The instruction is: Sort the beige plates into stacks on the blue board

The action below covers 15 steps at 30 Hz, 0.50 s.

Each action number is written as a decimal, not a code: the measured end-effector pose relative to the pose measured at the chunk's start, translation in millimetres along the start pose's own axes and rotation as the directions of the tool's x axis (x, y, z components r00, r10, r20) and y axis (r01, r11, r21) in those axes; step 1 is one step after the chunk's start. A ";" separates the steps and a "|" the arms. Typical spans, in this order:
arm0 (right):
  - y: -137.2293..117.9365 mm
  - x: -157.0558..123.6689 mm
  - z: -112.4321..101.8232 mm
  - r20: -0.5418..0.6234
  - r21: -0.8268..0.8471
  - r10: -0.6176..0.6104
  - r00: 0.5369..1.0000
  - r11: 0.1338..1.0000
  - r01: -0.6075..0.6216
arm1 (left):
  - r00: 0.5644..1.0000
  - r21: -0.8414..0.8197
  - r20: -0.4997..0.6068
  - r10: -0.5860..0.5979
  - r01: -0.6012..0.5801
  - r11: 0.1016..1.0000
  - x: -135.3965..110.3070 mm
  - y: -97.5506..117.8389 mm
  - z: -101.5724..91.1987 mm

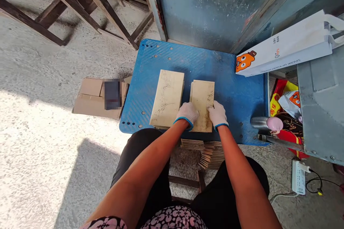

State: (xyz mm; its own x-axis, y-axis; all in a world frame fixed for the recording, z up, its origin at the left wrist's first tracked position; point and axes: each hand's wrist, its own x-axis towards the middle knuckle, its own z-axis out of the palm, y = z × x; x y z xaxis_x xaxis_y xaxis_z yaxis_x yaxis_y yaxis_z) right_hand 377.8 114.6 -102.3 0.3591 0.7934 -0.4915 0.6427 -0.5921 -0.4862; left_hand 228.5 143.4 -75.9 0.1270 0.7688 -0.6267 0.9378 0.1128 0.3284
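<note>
Two piles of flat, pale tan rectangular boards lie side by side on a blue plastic table (225,89). The larger left pile (168,96) has dark specks and scratches on top. The narrower right pile (203,94) is between my hands, with dark smudges along its right side. My left hand (187,112), in a white glove with a blue cuff, is closed over its left edge. Gloved the same way, my right hand (218,114) grips the right edge with the thumb on top. The fingertips beneath the edges are hidden.
More boards (212,154) are stacked low between my knees, under the table's front edge. A white paper bag (285,46) lies at the back right, near a metal cup (259,122). Flattened cardboard (91,103) is on the floor at left. A power strip (298,177) sits at right.
</note>
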 end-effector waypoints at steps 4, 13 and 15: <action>0.7 -1.1 3.7 -0.041 -0.068 -0.012 0.999 0.998 0.009 | 1.000 0.004 -0.009 -0.010 0.010 1.000 -5.2 1.2 0.5; 0.4 -3.9 2.6 -0.101 -0.167 -0.079 0.992 0.984 0.062 | 0.988 -0.007 -0.157 -0.002 0.001 1.000 -13.6 7.0 -10.7; -1.3 -6.3 1.6 -0.139 -0.129 -0.090 0.986 0.989 0.072 | 0.992 -0.070 -0.121 -0.019 0.011 0.998 -10.1 5.3 -11.5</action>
State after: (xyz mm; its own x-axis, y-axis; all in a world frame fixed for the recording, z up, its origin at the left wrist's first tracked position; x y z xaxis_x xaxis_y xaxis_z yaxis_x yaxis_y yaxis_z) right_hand 373.6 110.1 -99.8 0.3899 0.8555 -0.3407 0.7491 -0.5099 -0.4230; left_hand 228.5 143.5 -59.8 0.0689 0.8370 -0.5428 0.9143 0.1647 0.3700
